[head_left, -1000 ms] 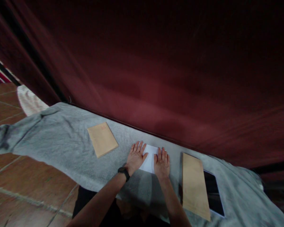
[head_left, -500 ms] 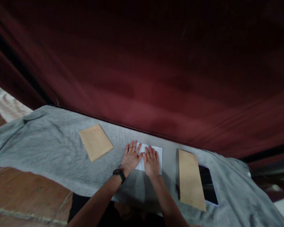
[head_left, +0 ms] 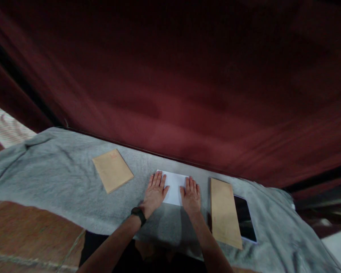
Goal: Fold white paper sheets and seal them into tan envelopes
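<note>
A white sheet of paper [head_left: 174, 189] lies flat on the grey cloth, its middle showing between my hands. My left hand [head_left: 155, 190] rests palm down on its left edge, fingers stretched forward. On the right edge, my right hand [head_left: 191, 195] lies flat too, with its thumb apart from the fingers. Neither hand grips anything. The paper's two side edges are partly hidden beneath the hands. A dark watch [head_left: 138, 215] is on my left wrist.
A brown envelope [head_left: 113, 170] lies to the left. At right, a stack of brown envelopes [head_left: 225, 212] partly covers a dark-screened tablet or phone [head_left: 244, 218]. Grey cloth [head_left: 59, 170] covers the surface, which meets a dark red fabric wall [head_left: 170, 113] at the back.
My hands have slid apart from the middle of the paper, the right one moving to the right edge and the left one to the left. More of the paper shows between them.
</note>
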`<move>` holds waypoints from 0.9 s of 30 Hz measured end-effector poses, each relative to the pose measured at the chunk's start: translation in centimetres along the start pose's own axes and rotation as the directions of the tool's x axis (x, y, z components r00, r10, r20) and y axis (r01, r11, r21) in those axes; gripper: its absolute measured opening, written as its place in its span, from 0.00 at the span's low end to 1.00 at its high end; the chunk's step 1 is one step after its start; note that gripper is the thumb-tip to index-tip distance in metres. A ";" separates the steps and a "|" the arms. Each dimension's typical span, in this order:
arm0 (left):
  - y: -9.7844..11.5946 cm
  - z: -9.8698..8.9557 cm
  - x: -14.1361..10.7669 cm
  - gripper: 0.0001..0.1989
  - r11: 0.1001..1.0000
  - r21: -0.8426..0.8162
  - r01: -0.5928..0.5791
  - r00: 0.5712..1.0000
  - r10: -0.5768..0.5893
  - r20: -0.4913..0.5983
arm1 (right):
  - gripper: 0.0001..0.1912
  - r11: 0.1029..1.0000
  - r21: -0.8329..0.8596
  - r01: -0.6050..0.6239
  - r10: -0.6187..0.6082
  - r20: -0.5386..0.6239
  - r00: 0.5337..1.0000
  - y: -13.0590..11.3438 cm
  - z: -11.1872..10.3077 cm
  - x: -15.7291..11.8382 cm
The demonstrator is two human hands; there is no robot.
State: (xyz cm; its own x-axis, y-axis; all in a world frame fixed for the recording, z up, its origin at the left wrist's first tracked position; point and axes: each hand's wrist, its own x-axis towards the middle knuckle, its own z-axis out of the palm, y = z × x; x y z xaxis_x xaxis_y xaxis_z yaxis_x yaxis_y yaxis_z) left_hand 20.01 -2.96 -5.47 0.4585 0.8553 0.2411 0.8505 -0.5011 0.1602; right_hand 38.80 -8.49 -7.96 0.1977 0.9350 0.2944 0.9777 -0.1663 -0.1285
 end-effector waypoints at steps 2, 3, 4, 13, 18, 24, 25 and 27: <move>1.7 0.5 -0.6 0.27 0.995 -0.028 -0.099 0.995 0.099 0.012 | 0.31 1.000 -0.002 -0.010 0.010 0.009 1.000 -0.2 -0.1 0.0; 2.6 0.8 -0.9 0.27 0.989 -0.043 -0.139 0.990 0.140 0.024 | 0.31 1.000 0.000 -0.012 0.012 0.014 1.000 -0.2 -0.2 0.0; 3.3 1.1 -1.1 0.27 0.987 -0.050 -0.150 0.988 0.152 0.027 | 0.31 1.000 0.002 -0.013 0.013 0.018 1.000 -0.2 -0.2 0.0; -0.2 0.2 -3.0 0.31 0.998 -0.026 -0.059 0.998 0.059 0.028 | 0.32 1.000 0.005 0.001 -0.001 0.014 1.000 0.0 -0.1 -0.1; -2.2 -0.3 -4.2 0.36 0.998 -0.017 0.065 0.998 -0.064 0.017 | 0.32 1.000 0.025 -0.011 0.011 0.003 1.000 0.0 -0.1 0.0; -2.1 -0.4 -4.5 0.38 0.996 -0.010 0.093 0.996 -0.093 0.015 | 0.30 1.000 0.029 0.004 -0.003 -0.037 0.999 -0.6 -1.1 -2.1; -2.0 -0.4 -4.4 0.37 0.996 -0.008 0.092 0.996 -0.092 0.010 | 0.29 0.998 0.041 0.045 -0.044 -0.031 0.999 -1.0 -1.4 -2.8; -2.0 -0.5 -4.4 0.37 0.996 -0.011 0.088 0.996 -0.088 0.002 | 0.28 0.980 0.088 0.178 -0.179 0.011 0.984 -2.0 -1.8 -4.2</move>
State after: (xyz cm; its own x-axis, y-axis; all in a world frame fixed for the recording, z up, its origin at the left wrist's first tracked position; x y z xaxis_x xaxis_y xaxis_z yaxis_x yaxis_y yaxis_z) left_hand 16.22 -5.79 -6.35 0.3825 0.8964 0.2239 0.8847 -0.4252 0.1911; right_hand 36.17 -12.63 -7.20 0.0183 0.9532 0.3019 0.9871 0.0307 -0.1568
